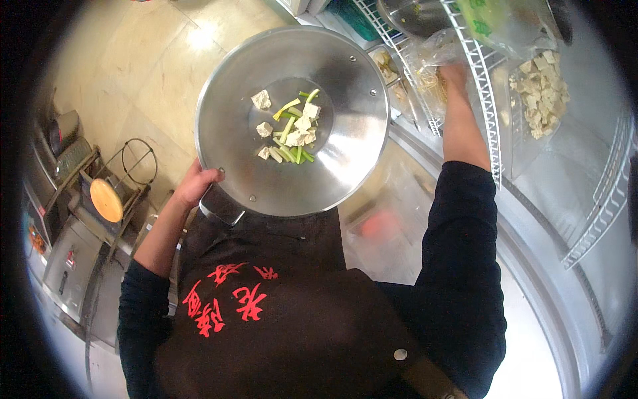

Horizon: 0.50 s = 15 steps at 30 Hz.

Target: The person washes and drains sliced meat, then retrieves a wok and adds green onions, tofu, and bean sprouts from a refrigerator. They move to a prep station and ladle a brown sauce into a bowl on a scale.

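My left hand [193,184] grips a wide stainless-steel wok [229,95] at its near-left edge, thumb over the rim beside the wire handle [222,214]. Inside the wok lie white tofu chunks [301,133] and cut green-and-pale vegetable stalks [286,130], grouped around the middle of the bottom. To the right, my right hand [452,75] reaches between white wire shelves into a clear plastic bag [443,42]. Thin yellowish strands [429,85], perhaps bean sprouts, sit at its fingers. The fingertips are hidden, so a grasp cannot be made out.
A white wire rack [476,55] borders my right forearm. Beyond it a clear container holds many tofu cubes [541,92]. A metal tray of food [398,92] sits beside the wok's right rim. At far left are a round wooden disc [106,200] and a wire ring [139,162].
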{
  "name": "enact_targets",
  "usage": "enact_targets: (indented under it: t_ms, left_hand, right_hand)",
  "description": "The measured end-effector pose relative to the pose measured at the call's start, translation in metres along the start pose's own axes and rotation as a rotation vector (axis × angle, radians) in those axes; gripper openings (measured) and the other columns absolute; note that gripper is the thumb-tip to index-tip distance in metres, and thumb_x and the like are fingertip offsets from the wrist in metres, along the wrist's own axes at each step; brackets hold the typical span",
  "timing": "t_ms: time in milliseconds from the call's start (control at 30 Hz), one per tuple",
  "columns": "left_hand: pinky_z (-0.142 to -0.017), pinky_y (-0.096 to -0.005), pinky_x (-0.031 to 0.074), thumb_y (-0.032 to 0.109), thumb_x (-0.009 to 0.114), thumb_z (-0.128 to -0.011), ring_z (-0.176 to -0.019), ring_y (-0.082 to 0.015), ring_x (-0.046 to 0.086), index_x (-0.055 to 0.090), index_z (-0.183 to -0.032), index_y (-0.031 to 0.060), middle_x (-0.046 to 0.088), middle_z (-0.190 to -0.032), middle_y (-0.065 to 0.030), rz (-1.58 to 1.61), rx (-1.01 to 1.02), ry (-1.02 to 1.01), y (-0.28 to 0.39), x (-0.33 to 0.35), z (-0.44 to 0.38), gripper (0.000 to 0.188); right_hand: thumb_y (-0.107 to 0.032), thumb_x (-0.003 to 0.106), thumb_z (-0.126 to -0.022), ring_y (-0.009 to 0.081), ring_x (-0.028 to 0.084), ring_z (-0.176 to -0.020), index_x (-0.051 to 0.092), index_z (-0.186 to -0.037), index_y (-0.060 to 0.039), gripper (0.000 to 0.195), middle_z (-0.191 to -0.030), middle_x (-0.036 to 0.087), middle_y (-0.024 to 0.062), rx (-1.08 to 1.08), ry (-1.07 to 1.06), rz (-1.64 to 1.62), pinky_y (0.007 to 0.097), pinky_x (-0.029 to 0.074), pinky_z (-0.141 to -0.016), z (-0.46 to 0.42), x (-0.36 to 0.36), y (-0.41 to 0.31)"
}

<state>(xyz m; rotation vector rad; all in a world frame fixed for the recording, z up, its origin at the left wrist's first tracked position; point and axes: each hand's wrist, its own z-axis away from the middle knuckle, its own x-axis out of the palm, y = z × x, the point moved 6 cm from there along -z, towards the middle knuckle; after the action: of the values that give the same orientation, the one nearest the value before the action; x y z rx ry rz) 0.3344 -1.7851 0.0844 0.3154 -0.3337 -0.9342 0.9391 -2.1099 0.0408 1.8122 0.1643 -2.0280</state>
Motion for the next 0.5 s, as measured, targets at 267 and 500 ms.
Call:
enact_targets:
  t_ms: [267, 500]
  left_hand:
    - [-0.079, -0.0321, 0.047, 0.013, 0.066, -0.071, -0.090, -0.0193, 0.057, 0.049, -0.123, -0.0032, 0.060, -0.101, -0.0089, -0.048, -0.007, -0.059, -0.002, 0.001, 0.002, 0.057]
    - [-0.081, -0.0316, 0.050, 0.007, 0.065, -0.071, -0.088, -0.0195, 0.060, 0.050, -0.120, -0.0046, 0.063, -0.099, -0.0101, -0.005, -0.002, -0.060, -0.001, 0.003, 0.000, 0.053]
  right_hand:
    - [-0.035, 0.062, -0.085, 0.0368, 0.059, -0.111, 0.064, -0.119, -0.0087, 0.043, -0.117, 0.063, 0.0210, -0.021, 0.044, -0.051, 0.0429, 0.045, -0.097, -0.036, -0.009, -0.019]
    - [-0.038, 0.064, -0.084, 0.0379, 0.059, -0.110, 0.064, -0.121, -0.0124, 0.046, -0.116, 0.064, 0.0209, 0.022, 0.152, -0.190, 0.0433, 0.045, -0.096, 0.021, -0.015, 0.026]
